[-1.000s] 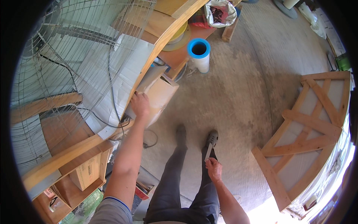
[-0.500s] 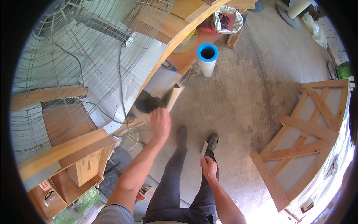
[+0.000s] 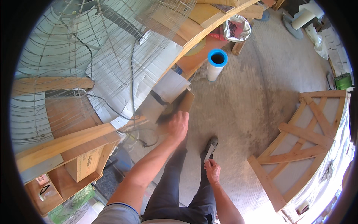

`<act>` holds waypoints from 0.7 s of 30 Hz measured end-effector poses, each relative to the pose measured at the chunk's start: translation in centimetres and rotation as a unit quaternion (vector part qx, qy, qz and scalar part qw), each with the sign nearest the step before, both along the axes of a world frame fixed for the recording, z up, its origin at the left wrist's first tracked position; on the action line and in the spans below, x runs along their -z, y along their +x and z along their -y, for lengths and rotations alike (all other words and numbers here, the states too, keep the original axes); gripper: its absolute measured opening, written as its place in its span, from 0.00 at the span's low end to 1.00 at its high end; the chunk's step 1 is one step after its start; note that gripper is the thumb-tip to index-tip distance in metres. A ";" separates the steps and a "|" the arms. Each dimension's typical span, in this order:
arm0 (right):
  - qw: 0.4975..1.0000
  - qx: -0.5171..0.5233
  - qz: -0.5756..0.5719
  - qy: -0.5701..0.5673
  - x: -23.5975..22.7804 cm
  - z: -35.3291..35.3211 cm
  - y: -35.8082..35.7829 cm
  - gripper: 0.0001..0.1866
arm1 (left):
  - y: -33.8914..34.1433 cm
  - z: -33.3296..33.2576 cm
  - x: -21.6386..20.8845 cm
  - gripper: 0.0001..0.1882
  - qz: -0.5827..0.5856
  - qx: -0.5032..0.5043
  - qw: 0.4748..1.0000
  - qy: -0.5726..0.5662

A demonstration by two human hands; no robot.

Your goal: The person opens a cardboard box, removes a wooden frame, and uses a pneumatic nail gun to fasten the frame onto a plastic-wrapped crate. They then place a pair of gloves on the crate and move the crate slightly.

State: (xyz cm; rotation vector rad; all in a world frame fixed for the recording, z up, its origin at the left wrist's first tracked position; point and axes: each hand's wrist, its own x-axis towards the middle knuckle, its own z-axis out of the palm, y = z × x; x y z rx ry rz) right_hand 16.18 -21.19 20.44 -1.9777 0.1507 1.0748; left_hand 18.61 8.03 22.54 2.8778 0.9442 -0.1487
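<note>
Right of the open cardboard box (image 3: 154,108) and nearer the body, the right hand (image 3: 213,171) grasps a pale flat strip (image 3: 210,153), long axis pointing away, tip leaning right. The left hand (image 3: 179,125) meets the box's near edge; whether its fingers grip, I cannot tell.

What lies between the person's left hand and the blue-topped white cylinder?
The head view shows part of the open cardboard box, then concrete floor, between left hand and cylinder.

Box (image 3: 170,89): brown cardboard, flaps spread open, dark inside; left of centre, just beyond the left hand (image 3: 179,124), contact blurred.
Strip (image 3: 209,154): pale, slim, flat; pinched in the right hand (image 3: 213,172), far end tilted right.
</note>
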 end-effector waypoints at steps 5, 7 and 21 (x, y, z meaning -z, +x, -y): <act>1.000 -0.006 -0.001 -0.011 -1.0 -0.3 0.0 0.15 | -0.8 -2.0 0.3 0.15 0.018 -0.116 0.989 -0.087; 1.000 0.001 -0.010 -0.016 -1.0 -0.2 -0.3 0.15 | -0.9 -2.4 0.4 0.16 0.014 -0.074 0.994 -0.080; 0.998 0.062 -0.013 -0.027 0.8 1.7 -0.8 0.15 | 1.3 3.4 9.5 0.36 -0.161 -0.019 0.985 0.051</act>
